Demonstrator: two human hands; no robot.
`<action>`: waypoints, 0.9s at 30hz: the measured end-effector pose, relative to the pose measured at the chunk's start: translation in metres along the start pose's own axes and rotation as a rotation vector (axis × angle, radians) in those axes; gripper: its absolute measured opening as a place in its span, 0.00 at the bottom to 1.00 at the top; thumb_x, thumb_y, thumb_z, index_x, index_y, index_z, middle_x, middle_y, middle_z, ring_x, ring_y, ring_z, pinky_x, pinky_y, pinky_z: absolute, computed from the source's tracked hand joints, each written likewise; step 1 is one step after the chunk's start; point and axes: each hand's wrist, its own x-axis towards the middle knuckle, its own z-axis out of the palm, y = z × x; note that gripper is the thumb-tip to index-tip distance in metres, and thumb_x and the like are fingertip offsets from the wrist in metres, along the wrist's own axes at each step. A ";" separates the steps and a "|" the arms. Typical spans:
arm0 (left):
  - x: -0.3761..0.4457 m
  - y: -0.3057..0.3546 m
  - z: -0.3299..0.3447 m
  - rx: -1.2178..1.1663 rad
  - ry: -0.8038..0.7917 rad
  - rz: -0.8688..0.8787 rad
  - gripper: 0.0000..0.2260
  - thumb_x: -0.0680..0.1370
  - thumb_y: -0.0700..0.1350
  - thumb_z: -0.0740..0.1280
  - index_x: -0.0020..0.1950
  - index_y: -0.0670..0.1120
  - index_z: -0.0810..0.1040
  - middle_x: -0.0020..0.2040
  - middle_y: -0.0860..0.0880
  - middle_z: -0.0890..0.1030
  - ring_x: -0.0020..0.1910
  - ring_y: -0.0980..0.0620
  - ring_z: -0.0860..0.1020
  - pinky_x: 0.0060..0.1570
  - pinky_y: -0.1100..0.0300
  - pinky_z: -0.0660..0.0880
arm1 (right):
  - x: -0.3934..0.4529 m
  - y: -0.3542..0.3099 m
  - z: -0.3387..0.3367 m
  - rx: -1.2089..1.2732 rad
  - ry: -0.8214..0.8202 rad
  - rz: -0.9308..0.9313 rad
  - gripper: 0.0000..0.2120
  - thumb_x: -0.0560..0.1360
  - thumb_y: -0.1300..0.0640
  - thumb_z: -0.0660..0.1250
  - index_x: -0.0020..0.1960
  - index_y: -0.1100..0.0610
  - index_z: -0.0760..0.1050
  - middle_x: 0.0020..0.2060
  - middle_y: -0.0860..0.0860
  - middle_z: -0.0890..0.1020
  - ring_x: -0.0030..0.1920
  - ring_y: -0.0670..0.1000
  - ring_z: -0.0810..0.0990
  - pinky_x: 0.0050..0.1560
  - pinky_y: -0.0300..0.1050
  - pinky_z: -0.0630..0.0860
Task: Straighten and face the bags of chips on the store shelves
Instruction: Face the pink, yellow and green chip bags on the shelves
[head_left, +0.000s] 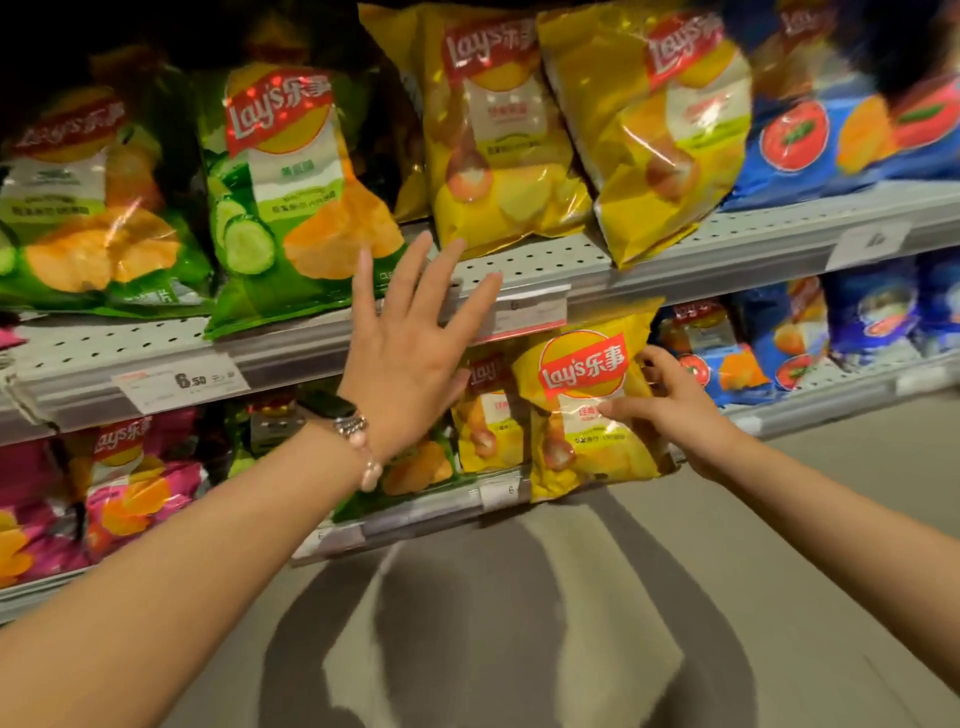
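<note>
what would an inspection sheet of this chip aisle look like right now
surface: grey perforated upper shelf, bare strip at its front.
job's things: small yellow bag at the lower shelf front, upright; tilted yellow bag above overhangs the edge; green bag leans.
clutter: price tag on the rail.
grippers: left hand open, fingers spread, holding nothing; right hand grips the small yellow bag's side.
cables: nothing seen.
surroundings: grey floor with shadows.

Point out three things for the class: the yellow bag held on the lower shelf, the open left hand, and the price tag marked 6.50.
yellow bag (582, 374): head view, on its red logo.
left hand (402, 353): head view, back of the hand.
price tag (182, 383): head view, on the printed price.
</note>
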 end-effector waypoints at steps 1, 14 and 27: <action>0.006 0.001 0.002 0.026 -0.077 -0.029 0.43 0.65 0.48 0.79 0.76 0.48 0.63 0.74 0.37 0.62 0.73 0.34 0.59 0.68 0.32 0.46 | 0.006 0.005 -0.005 0.006 0.016 0.001 0.35 0.65 0.58 0.78 0.67 0.50 0.68 0.57 0.48 0.78 0.58 0.53 0.77 0.54 0.49 0.77; 0.017 0.004 0.037 0.060 0.126 -0.099 0.34 0.66 0.29 0.72 0.70 0.48 0.73 0.68 0.33 0.70 0.66 0.30 0.69 0.62 0.27 0.52 | 0.064 0.033 -0.039 0.258 0.041 0.047 0.29 0.70 0.64 0.73 0.66 0.49 0.66 0.53 0.50 0.81 0.52 0.50 0.81 0.44 0.43 0.78; 0.018 0.005 0.033 0.035 0.096 -0.112 0.34 0.66 0.31 0.73 0.70 0.49 0.73 0.69 0.33 0.70 0.66 0.32 0.70 0.62 0.27 0.52 | 0.076 0.066 -0.010 0.318 0.164 0.165 0.15 0.75 0.60 0.69 0.59 0.50 0.69 0.54 0.54 0.79 0.50 0.52 0.80 0.37 0.45 0.76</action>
